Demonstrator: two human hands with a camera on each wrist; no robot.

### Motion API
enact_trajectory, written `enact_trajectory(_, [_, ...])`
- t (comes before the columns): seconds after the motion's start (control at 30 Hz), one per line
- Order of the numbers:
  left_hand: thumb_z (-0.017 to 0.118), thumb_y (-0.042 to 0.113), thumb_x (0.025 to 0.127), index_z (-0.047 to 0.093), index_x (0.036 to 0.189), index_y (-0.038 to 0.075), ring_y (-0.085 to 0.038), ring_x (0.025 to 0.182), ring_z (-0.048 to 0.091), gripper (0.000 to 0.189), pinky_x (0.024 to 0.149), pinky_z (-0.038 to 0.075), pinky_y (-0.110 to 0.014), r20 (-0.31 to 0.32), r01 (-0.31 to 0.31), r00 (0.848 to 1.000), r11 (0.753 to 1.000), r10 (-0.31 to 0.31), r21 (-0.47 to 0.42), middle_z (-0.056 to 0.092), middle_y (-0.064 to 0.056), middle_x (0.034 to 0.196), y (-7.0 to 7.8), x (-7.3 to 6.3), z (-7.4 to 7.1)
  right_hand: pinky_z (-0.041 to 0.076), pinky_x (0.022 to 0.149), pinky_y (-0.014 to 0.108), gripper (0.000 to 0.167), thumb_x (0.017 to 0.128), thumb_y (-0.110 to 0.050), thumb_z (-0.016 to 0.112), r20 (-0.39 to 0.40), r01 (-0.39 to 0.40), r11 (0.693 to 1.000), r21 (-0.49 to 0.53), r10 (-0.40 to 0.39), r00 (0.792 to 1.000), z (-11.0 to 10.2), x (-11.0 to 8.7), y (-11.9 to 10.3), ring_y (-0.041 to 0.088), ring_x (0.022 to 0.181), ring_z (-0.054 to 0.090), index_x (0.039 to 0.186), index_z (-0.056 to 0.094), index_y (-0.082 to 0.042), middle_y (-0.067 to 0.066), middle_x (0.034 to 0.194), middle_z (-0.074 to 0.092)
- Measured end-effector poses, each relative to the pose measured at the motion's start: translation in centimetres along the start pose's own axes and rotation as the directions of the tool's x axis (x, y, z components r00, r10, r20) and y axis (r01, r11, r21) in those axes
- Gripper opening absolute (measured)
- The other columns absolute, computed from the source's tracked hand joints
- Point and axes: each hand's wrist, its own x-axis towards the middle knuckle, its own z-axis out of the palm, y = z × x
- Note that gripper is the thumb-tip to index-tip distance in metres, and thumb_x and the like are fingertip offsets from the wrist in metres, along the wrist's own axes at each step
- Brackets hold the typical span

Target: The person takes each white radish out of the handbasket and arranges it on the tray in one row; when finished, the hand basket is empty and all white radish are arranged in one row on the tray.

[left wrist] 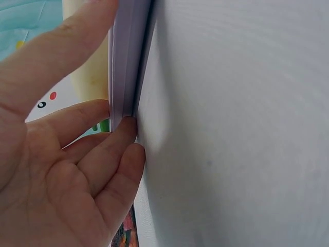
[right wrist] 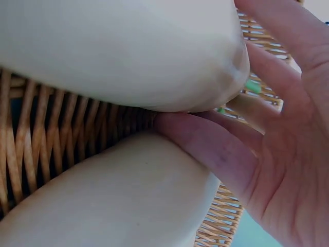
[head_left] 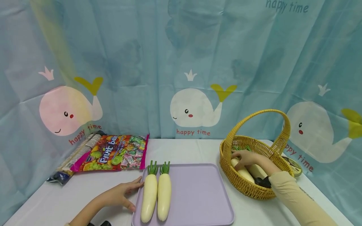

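Observation:
My right hand (head_left: 247, 158) reaches into a yellow wicker basket (head_left: 254, 192) and grips a white radish (right wrist: 128, 51) near its leafy end, its thumb between that radish and a second white radish (right wrist: 118, 190). Green leaf stubs show behind the hand. Two more white radishes, a left one (head_left: 149, 197) and a right one (head_left: 164, 197), lie side by side on a lilac tray (head_left: 198, 194), leaves pointing away from me. At the tray's left edge, my left hand (head_left: 120, 194) touches the rim with loosely spread fingers.
A bright candy bag (head_left: 113, 153) lies behind the tray at left, next to a long dark-ended packet (head_left: 76, 157). Behind the basket at right sits a round tin-like item (head_left: 292, 165). A blue whale-print curtain (head_left: 192, 47) hangs along the table's back.

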Motion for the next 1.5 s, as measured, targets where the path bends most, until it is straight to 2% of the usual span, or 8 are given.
enact_trajectory(0.3, [0.075,0.024,0.069,0.037,0.131,-0.008,-0.052,0.119,0.022,0.079,0.096,0.034,-0.029,-0.004,-0.028,1.0,0.999,0.028,0.018,0.017,-0.037,0.135,-0.4,0.1,0.4,0.042,0.086,0.048,0.045,0.069,-0.02,0.077,-0.064,0.012,1.0,-0.016,-0.013,0.998,0.1,-0.2,0.6,0.049,0.118,0.029,0.109,0.061,-0.007,0.028,0.136,0.03])
enact_trajectory(0.4, [0.075,0.024,0.069,0.037,0.131,-0.008,-0.053,0.118,0.023,0.079,0.095,0.035,-0.027,-0.002,-0.041,0.999,0.999,0.042,0.022,0.018,-0.037,0.135,-0.4,0.1,0.5,0.043,0.085,0.048,0.046,0.068,-0.02,0.077,-0.081,0.025,0.999,-0.021,-0.027,0.996,0.0,-0.3,0.5,0.05,0.118,0.029,0.108,0.061,-0.005,0.03,0.134,0.031])
enact_trajectory(0.7, [0.074,0.024,0.069,0.036,0.131,-0.008,-0.052,0.118,0.025,0.08,0.095,0.037,-0.032,-0.002,-0.044,0.999,0.999,0.045,0.015,0.018,-0.037,0.135,-0.4,0.5,0.7,0.037,0.088,0.054,0.048,0.066,-0.02,0.079,-0.098,0.027,1.0,-0.009,-0.028,0.995,-0.5,-1.0,0.4,0.052,0.119,0.023,0.107,0.061,-0.002,0.031,0.134,0.03])
enact_trajectory(0.9, [0.075,0.022,0.07,0.036,0.132,-0.008,-0.052,0.118,0.025,0.079,0.096,0.036,-0.036,0.005,-0.03,1.0,1.0,0.03,0.004,0.017,-0.037,0.135,-0.3,0.4,0.7,0.048,0.076,0.041,0.049,0.068,-0.02,0.077,-0.113,0.035,0.999,0.011,-0.034,0.993,-1.3,-0.9,0.6,0.048,0.12,0.027,0.111,0.061,-0.002,0.028,0.137,0.027])
enact_trajectory(1.03, [0.075,0.019,0.069,0.035,0.131,-0.01,-0.053,0.117,0.025,0.079,0.094,0.037,-0.04,0.003,-0.053,0.999,0.999,0.053,-0.002,0.015,-0.039,0.134,-0.4,0.1,0.7,0.048,0.055,0.031,0.051,0.07,-0.02,0.076,-0.097,0.021,0.997,0.078,-0.013,0.995,-2.0,-0.8,0.2,0.038,0.099,0.05,0.114,0.06,-0.003,0.027,0.141,0.019])
enact_trajectory(1.1, [0.075,0.019,0.069,0.035,0.131,-0.01,-0.053,0.117,0.026,0.079,0.093,0.037,-0.04,-0.002,-0.054,0.999,0.999,0.054,0.004,0.015,-0.039,0.134,-0.5,0.0,0.6,0.049,0.052,0.032,0.052,0.071,-0.02,0.076,-0.09,0.01,0.993,0.122,0.001,0.996,-2.4,-0.8,0.0,0.031,0.081,0.057,0.117,0.058,-0.002,0.027,0.142,0.015])
enact_trajectory(1.23, [0.075,0.023,0.069,0.036,0.132,-0.008,-0.052,0.117,0.027,0.08,0.093,0.036,-0.044,-0.011,-0.035,0.999,0.999,0.035,0.024,0.017,-0.037,0.135,-0.5,0.0,0.4,0.051,0.057,0.035,0.053,0.073,-0.02,0.074,-0.104,0.004,0.983,0.185,0.015,0.994,-3.1,-1.2,-0.3,0.023,0.072,0.058,0.119,0.055,0.001,0.029,0.142,0.011])
enact_trajectory(1.5, [0.075,0.024,0.07,0.037,0.132,-0.007,-0.052,0.119,0.024,0.079,0.091,0.03,-0.056,-0.006,-0.004,1.0,1.0,0.005,0.03,0.018,-0.037,0.135,-0.4,0.2,0.1,0.052,0.062,0.035,0.06,0.075,-0.028,0.073,-0.167,-0.028,0.968,0.249,0.071,0.983,-3.3,-2.4,0.4,0.03,0.094,0.055,0.125,0.051,-0.001,0.027,0.143,0.009])
